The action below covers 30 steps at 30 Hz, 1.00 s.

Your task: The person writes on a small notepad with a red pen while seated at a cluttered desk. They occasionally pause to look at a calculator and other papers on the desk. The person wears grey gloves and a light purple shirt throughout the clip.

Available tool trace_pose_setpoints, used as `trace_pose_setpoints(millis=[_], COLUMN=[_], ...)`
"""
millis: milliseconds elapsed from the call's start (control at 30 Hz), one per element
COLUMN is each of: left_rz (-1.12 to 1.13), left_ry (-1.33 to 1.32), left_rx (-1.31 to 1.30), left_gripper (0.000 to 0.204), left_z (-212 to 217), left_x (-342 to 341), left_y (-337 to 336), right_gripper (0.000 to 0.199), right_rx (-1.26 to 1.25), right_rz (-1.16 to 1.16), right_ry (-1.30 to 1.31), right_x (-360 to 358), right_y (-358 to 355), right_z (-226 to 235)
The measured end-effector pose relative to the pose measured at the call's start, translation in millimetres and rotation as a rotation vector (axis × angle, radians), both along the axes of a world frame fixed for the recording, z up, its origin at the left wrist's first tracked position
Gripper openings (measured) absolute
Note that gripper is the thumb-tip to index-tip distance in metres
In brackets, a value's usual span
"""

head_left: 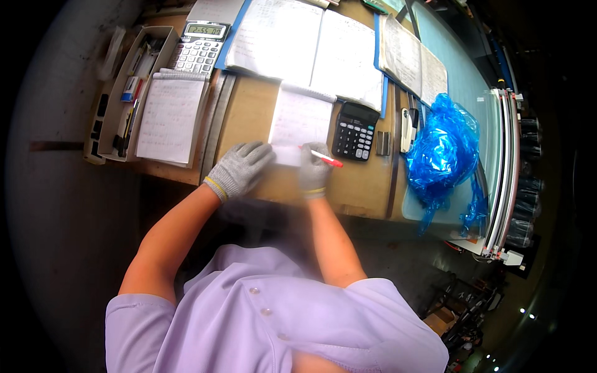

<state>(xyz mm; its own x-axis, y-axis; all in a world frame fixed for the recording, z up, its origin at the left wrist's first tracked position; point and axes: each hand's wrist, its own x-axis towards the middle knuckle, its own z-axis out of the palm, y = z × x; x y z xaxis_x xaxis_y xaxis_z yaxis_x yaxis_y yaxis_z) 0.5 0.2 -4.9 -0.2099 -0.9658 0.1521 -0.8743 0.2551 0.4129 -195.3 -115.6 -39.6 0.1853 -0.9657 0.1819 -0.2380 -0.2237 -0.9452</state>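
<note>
Head view of a seated person writing at a wooden tabletop [367, 189]. The right hand [314, 171], in a grey knit glove, has its grip closed round a red pen [326, 158], whose length points toward 4 o'clock across the lower edge of a small white notepad [300, 121]. The left hand [239, 169], also gloved, lies flat with fingers spread at the pad's 8 o'clock corner; its grip holds nothing and only presses down.

The notepad sits at the middle of the tabletop, its top edge touching an open ledger [311, 50] at 12 o'clock. A black calculator [355, 132] lies just beside the pad at 3 o'clock; a grey calculator [198, 48] and a second written pad [170, 117] lie toward 10 o'clock.

Likely faults, as judged from this layout:
- The pad may slide or pivot if the left palm lifts, spoiling the line being written.
- The gloved fingers may let the thin pen twist.
- The right wrist may nudge the black calculator.
- The blue plastic bag [443, 155] at 3 o'clock could drift onto the working area.
</note>
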Motion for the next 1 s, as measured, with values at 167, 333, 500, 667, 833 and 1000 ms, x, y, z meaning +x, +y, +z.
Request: trace_pose_setpoints(millis=[167,333,500,667,833,1000], left_rz=[0.008,0.008,0.007,0.005,-0.001,0.006], left_ry=[0.017,0.030,0.027,0.014,0.016,0.004], left_rx=[0.009,-0.009,-0.013,-0.015,-0.016,-0.012], left_gripper=[0.063,0.063,0.062,0.061,0.061,0.061], left_z=[2,0,2,0,1,1], left_x=[0,0,0,0,0,0], left_y=[0,1,0,0,0,0], right_gripper=[0.011,0.012,0.012,0.012,0.012,0.014], right_rx=[-0.004,0.039,-0.050,-0.021,0.014,-0.059], right_rz=[0.018,0.033,0.051,0.044,-0.004,0.046], right_ry=[0.021,0.020,0.077,0.047,-0.004,0.132], right_x=[1,0,0,-1,3,1], right_y=[0,0,-2,-2,1,-2], right_z=[4,1,3,-2,6,9])
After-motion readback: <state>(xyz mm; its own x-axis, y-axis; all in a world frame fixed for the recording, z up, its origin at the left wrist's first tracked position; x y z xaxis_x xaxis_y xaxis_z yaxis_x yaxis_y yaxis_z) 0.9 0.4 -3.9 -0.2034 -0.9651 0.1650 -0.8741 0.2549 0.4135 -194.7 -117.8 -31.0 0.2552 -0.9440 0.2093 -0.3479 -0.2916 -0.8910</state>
